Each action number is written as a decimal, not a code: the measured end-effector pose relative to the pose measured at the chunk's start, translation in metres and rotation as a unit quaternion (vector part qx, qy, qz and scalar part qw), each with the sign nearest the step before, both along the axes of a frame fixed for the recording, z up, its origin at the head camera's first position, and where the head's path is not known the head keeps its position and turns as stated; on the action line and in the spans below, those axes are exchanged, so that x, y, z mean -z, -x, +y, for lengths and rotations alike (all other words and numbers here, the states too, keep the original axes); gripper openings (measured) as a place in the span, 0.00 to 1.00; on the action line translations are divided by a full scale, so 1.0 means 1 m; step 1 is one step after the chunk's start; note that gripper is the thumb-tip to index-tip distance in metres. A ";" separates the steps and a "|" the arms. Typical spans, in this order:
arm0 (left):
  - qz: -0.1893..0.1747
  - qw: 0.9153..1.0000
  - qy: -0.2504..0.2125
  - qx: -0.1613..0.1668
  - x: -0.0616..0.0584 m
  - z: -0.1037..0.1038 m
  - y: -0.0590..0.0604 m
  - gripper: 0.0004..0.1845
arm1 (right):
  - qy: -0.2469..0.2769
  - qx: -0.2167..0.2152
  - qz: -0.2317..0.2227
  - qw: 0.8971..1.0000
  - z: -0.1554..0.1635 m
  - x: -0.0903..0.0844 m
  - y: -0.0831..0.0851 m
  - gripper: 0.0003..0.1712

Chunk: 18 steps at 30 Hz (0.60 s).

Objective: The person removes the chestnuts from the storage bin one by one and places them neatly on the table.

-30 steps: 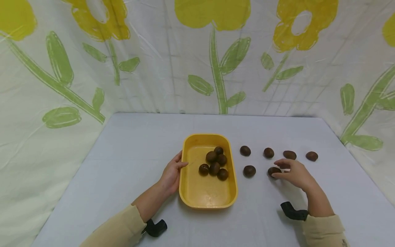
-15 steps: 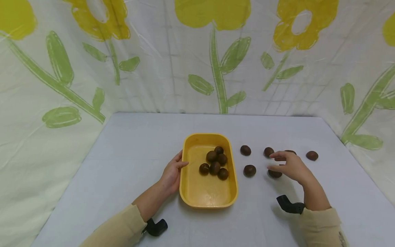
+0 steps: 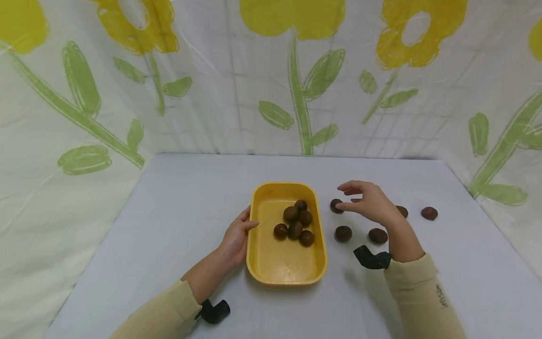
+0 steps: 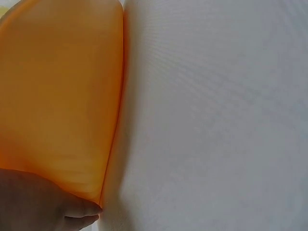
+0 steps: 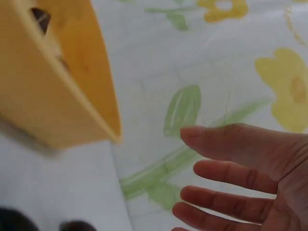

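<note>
Six chestnuts (image 3: 295, 230) occupy the yellow tray (image 3: 285, 268), whose left rim the left grip (image 3: 234, 241) pinches. On the worktop (image 3: 203, 188), one loose chestnut (image 3: 334, 205) lies partly behind the nearer, empty, spread right grip's (image 3: 369, 202) thumb tip, apparently beneath it.

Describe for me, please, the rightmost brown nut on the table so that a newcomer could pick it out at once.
On the white table, find the yellow tray gripped by the left hand. Look to its right, past the right hand, along the far row of loose nuts. The rightmost nut is fully visible and alone has none farther right.
</note>
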<state>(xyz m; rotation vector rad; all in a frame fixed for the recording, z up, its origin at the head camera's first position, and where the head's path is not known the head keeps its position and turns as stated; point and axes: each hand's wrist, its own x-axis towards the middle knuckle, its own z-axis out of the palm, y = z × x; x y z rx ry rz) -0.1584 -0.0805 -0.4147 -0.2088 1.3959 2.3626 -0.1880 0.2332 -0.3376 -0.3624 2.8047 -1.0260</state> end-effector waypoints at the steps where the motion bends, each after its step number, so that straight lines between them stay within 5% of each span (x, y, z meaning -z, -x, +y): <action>1: -0.002 1.000 -0.001 0.000 0.000 0.000 0.000 0.34 | 0.006 -0.009 0.001 1.000 -0.005 -0.001 0.002 0.27; 18: 0.002 1.000 0.006 0.003 -0.002 -0.001 -0.001 0.34 | 0.004 -0.109 -0.067 0.992 -0.087 0.005 0.021 0.25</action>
